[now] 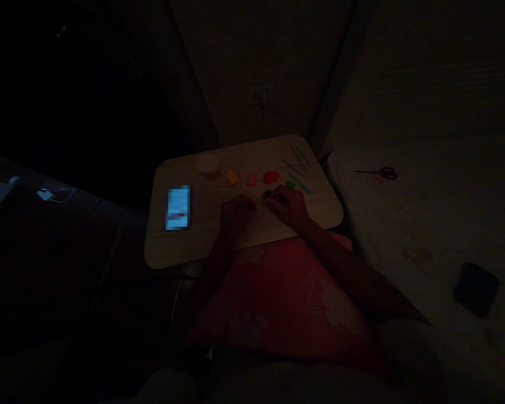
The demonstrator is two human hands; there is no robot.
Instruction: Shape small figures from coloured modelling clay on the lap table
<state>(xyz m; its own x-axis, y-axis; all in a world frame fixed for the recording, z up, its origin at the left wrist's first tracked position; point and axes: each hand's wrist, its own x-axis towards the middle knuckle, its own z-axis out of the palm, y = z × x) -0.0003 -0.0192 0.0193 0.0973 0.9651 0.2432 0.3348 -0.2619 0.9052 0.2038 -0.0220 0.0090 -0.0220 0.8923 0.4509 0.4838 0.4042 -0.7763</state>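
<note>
In dim light, my right hand (289,206) rests over the small wooden table (208,238) with its fingers closed. A small dark lump (267,194) shows at its fingertips; it looks like clay, though the dimness blurs it. My left hand (237,212) is just to the left, fingers bent and pinched together, its tips hiding whatever lies between them. Beyond the hands sit an orange clay lump (232,177), a pink clay lump (251,179) and a red clay lump (271,177). A green clay lump (290,184) lies close behind my right hand.
Thin modelling tools (301,183) lie at the table's right. A round tub (209,166) stands at the back left, and a lit phone (178,207) lies at the left. Scissors (379,172) and a dark object (476,289) rest on the pale surface to the right.
</note>
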